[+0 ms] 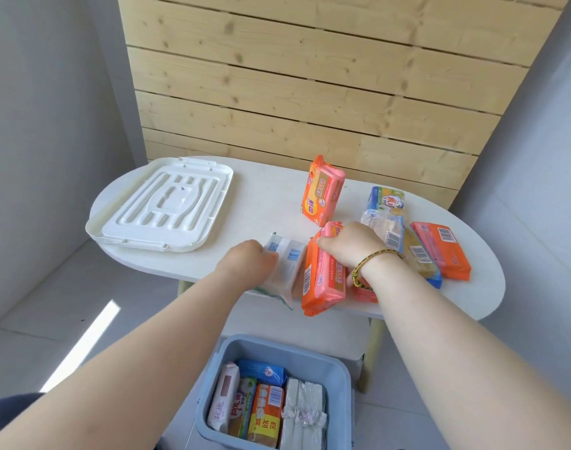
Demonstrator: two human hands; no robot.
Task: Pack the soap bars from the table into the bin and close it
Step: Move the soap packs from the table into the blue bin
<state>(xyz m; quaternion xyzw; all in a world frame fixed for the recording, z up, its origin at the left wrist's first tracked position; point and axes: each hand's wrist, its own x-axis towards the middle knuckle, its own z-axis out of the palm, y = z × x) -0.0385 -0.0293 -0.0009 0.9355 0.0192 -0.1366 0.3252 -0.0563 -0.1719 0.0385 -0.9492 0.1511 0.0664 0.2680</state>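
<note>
My left hand [250,259] grips a white soap pack [289,267] at the front edge of the white table [264,203]. Beside it, my right hand [352,246] closes on the top of an orange-and-pink soap pack [323,280] standing on its side. More wrapped soap bars lie to the right: an orange one [443,250], a yellow one [419,258] and a blue-and-white one [386,201]. Another orange pack [323,191] stands upright further back. The blue bin [337,368] sits open on the floor below the table, holding several soap bars. Its white lid [162,206] lies on the table's left end.
A wooden slat panel [326,76] stands behind the table, with grey walls on both sides. The table's legs [371,355] and a lower shelf are just behind the bin. Bare floor stretches to the left.
</note>
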